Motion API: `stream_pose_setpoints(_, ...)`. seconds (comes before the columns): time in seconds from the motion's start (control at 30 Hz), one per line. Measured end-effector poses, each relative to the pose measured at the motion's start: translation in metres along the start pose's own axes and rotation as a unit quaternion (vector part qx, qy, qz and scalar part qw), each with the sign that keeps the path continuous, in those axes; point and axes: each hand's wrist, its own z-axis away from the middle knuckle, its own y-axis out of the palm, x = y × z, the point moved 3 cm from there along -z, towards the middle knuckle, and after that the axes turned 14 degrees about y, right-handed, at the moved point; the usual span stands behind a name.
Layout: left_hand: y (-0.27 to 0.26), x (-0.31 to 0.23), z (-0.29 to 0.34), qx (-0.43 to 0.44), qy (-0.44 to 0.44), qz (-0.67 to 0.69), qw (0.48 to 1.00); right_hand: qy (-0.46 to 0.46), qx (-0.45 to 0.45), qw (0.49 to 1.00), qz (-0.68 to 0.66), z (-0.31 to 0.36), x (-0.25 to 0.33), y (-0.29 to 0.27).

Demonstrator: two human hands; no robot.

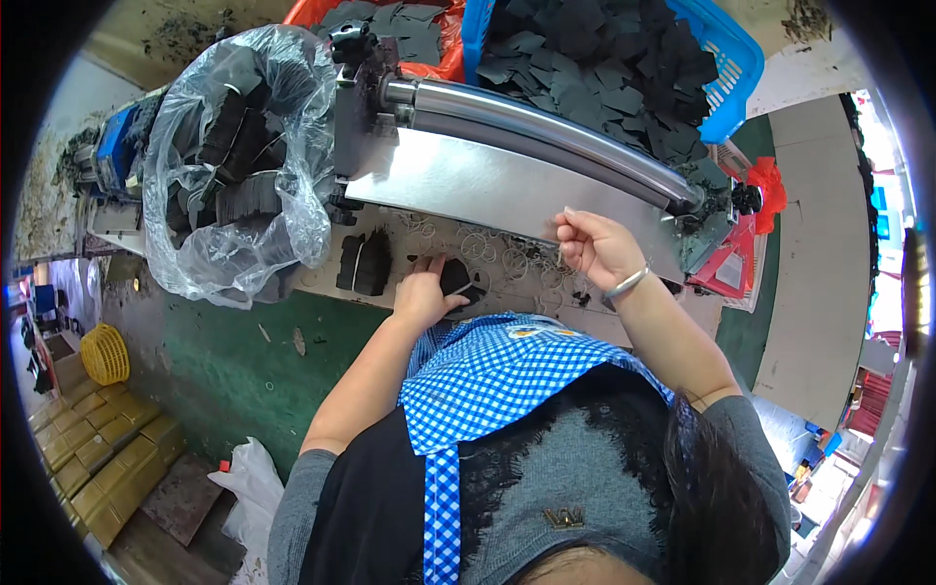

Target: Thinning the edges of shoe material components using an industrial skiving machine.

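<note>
My left hand [421, 295] is on the bench edge, its fingers and thumb around the side of a small stack of black pieces [456, 277]. A pale band crosses that stack. Beside it, to the left, a banded bundle of black pieces [365, 263] stands alone. My right hand [603, 252] is raised to the right, in front of the metal plate [487, 185] of a roller machine. Its fingers are curled in a pinch; whatever lies between them is too small to make out. Loose rubber bands [515, 261] are scattered on the bench between my hands.
Behind the plate runs a steel roller [546, 132]. A clear plastic bag [161, 224] with black bundles stands at left. A blue basket [736, 68] of black sheets and a red-lined container [451, 44] are at the back. A red-and-white crate [726, 263] stands right.
</note>
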Motion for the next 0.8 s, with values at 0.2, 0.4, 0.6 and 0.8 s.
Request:
stream_pose_setpoints(0.2, 0.0, 0.024, 0.015, -0.082, -0.047, 0.283, 0.954, -0.132, -0.03, 0.952, 0.274, 0.009, -0.017, 0.032)
stream_pose_setpoints(0.4, -0.054, -0.016, 0.033, -0.112, -0.086, 0.627, 0.766, -0.426, 0.064, 0.657, 0.619, 0.01, -0.026, 0.096)
stream_pose_setpoints(0.6, -0.071, -0.032, 0.048, -0.358, -0.12, 0.623, 0.685, -0.438, 0.046, 0.702, 0.56, 0.006, -0.018, 0.11)
stream_pose_setpoints(0.8, -0.079, -0.07, 0.061, -0.371, -0.047, 0.509, 0.775, -0.503, 0.017, 0.68, 0.533, 0.023, -0.027, 0.121)
